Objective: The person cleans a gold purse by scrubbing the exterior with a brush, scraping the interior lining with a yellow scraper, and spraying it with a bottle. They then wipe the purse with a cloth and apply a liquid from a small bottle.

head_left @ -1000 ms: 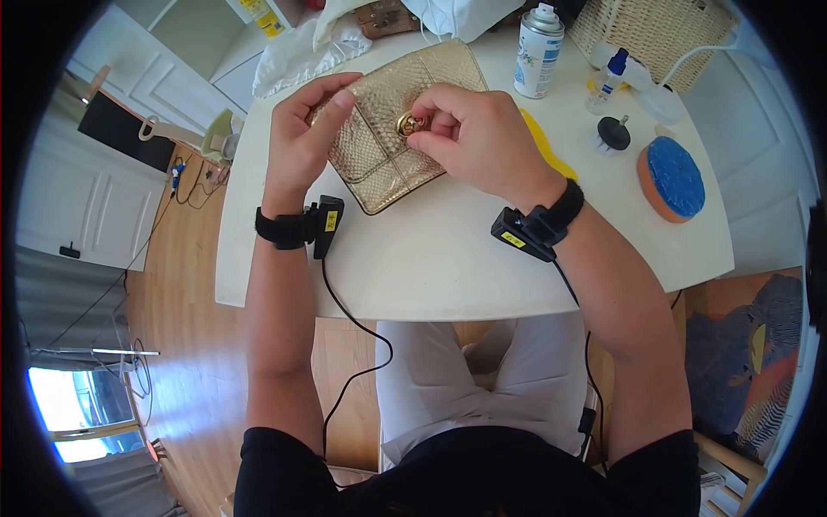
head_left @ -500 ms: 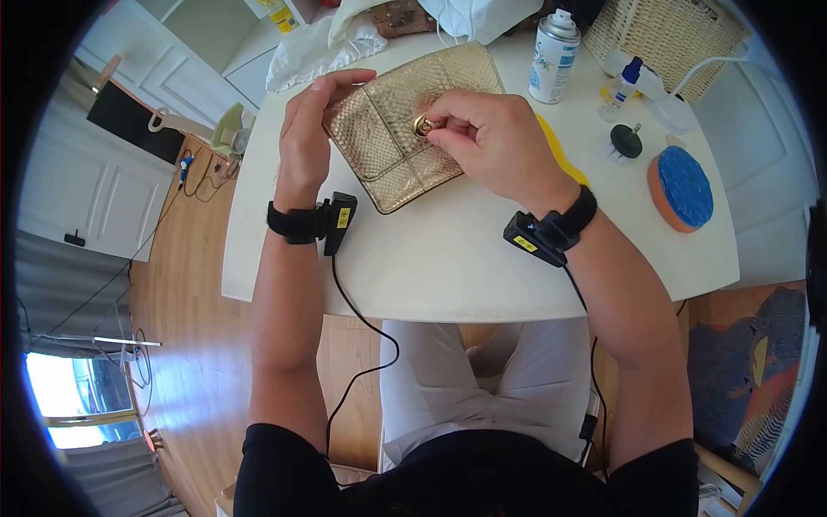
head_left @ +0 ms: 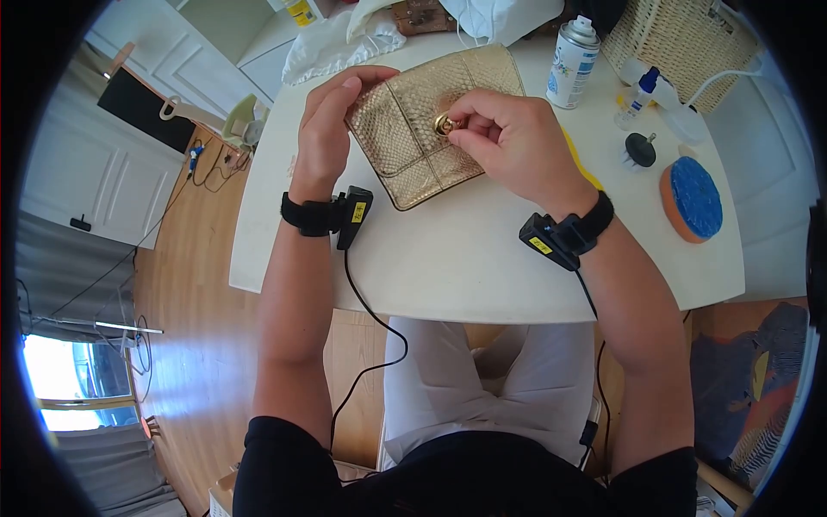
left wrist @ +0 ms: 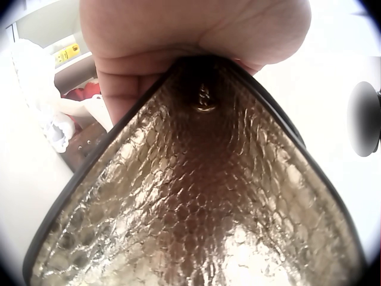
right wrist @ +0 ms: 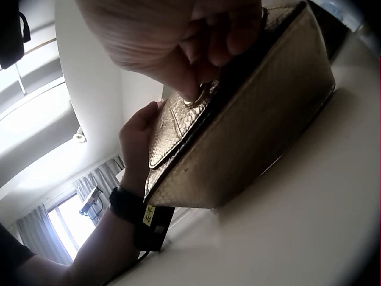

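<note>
A gold snakeskin-textured handbag (head_left: 415, 171) with dark edging lies slanted over the table. My left hand (head_left: 324, 133) grips its left end, thumb at the upper left edge; in the left wrist view the palm (left wrist: 196, 27) covers the bag's corner, just above a small gold metal loop (left wrist: 204, 100). On the front flap sits a round gold clasp (head_left: 443, 125). My right hand (head_left: 523, 142) pinches that clasp between thumb and curled fingers, which partly hide it. From the right wrist view, the bag's bottom panel (right wrist: 256, 137) faces the camera.
Right of the bag stand a spray can (head_left: 573, 65), a small blue-capped bottle (head_left: 636, 102), a black round brush (head_left: 639, 150) and a blue-topped orange sponge pad (head_left: 692, 198). A yellow item (head_left: 577, 159) lies partly behind my right hand. A wicker basket (head_left: 676, 47) and white cloth (head_left: 340, 47) are farther back.
The head view has swung, so the bag, hands and table things all appear farther right. My left thumb has shifted slightly at the bag's edge; the right fingers stay at the clasp.
</note>
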